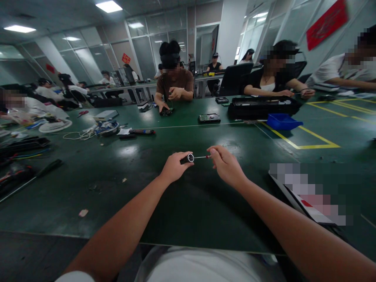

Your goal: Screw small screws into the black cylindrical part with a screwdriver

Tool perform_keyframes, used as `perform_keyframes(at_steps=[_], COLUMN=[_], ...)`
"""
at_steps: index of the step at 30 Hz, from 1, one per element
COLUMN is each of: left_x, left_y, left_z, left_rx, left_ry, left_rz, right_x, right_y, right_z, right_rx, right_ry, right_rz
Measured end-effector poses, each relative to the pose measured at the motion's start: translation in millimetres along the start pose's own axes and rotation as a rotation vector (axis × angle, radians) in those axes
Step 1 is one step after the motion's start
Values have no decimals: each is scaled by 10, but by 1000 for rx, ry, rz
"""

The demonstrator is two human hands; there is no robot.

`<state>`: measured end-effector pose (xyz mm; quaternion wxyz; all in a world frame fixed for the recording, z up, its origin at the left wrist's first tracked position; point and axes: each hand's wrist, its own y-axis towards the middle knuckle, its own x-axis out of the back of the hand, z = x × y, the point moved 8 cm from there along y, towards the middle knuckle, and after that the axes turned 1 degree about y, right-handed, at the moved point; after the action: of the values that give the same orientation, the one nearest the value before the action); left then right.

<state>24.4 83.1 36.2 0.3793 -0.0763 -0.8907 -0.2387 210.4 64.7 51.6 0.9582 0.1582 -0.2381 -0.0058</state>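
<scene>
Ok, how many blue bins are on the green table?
1. The blue bin sits on the green table to the right, beside the yellow floor-style marking and just in front of a long black case. Others may be hidden behind clutter.

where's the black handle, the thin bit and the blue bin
black handle [188, 158]: head view, on its round end poking out of the left hand [174, 167]
thin bit [200, 157]: head view, mid shaft, pinched by the right hand [225, 165]
blue bin [283, 122]: head view, front wall

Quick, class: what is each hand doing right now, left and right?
Left hand: closed around a black screwdriver handle.
Right hand: fingertips pinching the thin bit that points into the handle's end.
</scene>
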Motion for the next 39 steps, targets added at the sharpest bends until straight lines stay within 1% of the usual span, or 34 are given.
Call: perform_keyframes(at_steps=[3, 6, 8, 10, 11, 13, 14, 16, 18, 24, 31, 34, 39], left_x=[-11, -2, 0, -3, -5, -13, -19, -28, -26, -27, -53, -60, -69], left_y=[1, 3, 6, 11, 13, 17, 19, 19, 18, 13, 19, 21, 22], left_z=[7, 6, -18, -55, -72, -90, -91, -81, -67, -57, -77, -82, -71], left_rx=[-4, -5, -22, -51, -65, -80, -83, -81, -79, -103, -139, -139, -143], left_ry=[6, 11, 17, 29, 38, 51, 55, 59, 60, 72, 103, 109, 106], left_rz=[10, 1, 1, 0, -1, -3, -1, 2, -5, -17, 2, 10, 17], right_x=[27, 38, 10, -44, -80, -108, -102, -71, -48, -4, 81, 84, 91], right_y=[-3, 18, 50, 76, 83, 92, 94, 94, 88, 69, 2, -24, -36], right_z=[26, 6, -95, -258, -337, -439, -466, -469, -424, -255, -23, 50, 60], right_rx=[10, 7, -63, -196, -266, -341, -352, -329, -274, -86, 61, 103, 108], right_ry=[42, 197, 383, 610, 687, 745, 748, 731, 695, 498, 174, 113, 104], right_rz=[-43, -91, -96, -100, -94, -106, -125, -169, -189, -184, -184, -165, -164])
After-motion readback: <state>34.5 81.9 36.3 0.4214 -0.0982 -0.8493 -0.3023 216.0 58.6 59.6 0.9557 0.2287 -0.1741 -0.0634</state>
